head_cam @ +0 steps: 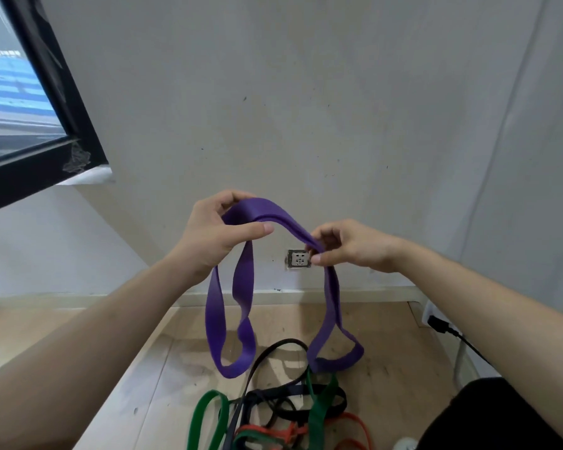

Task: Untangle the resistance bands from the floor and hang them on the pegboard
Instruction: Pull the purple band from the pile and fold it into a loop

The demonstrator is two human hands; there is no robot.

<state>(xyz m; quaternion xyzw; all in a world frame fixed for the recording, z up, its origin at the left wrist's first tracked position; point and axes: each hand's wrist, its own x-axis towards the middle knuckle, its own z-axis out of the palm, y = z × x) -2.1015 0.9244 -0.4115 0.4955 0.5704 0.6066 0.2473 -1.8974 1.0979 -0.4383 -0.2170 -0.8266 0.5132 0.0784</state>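
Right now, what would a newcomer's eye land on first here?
The purple band at centre frame, arched between the left hand, which grips it, and the right hand, which pinches it, with two loops hanging down. Below it, at bottom centre, a tangle of green, black and orange bands lies on the wooden floor. A black-framed window fills the upper left.

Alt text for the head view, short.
The left hand and right hand hold a purple resistance band up before a white wall. Its loops dangle over a tangle of green, black and orange bands on the wooden floor.
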